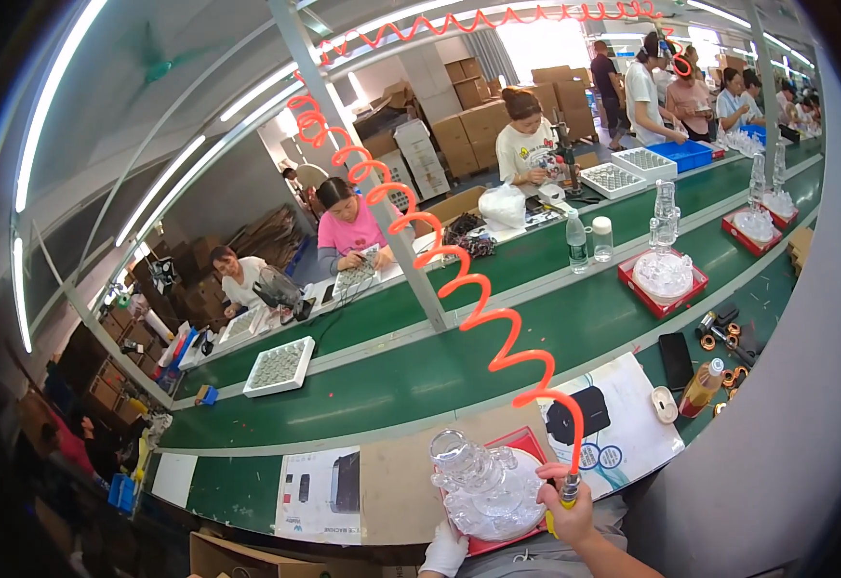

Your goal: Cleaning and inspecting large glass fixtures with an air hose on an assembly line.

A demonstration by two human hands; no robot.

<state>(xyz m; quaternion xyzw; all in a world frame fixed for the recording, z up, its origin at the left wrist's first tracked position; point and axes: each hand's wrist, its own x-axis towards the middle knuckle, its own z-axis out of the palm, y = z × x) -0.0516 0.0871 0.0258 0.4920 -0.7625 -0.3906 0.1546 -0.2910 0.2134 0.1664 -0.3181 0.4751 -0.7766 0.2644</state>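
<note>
Close in front of me, a clear ornate piece with a tall bottle-like part stands on a round white turntable-like base, in a shallow red tray. My left hand, in a white glove, grips the tray's near left edge, its fingertips partly hidden. My bare right hand is closed around an air blow gun with a yellow handle, beside the clear piece. A coiled orange-red air hose runs from the gun up to the overhead frame.
Beyond runs a green conveyor carrying a white tray of small parts and more clear pieces in red trays. To the right lie a phone, a drink bottle and copper-coloured rings. Several people work across the line.
</note>
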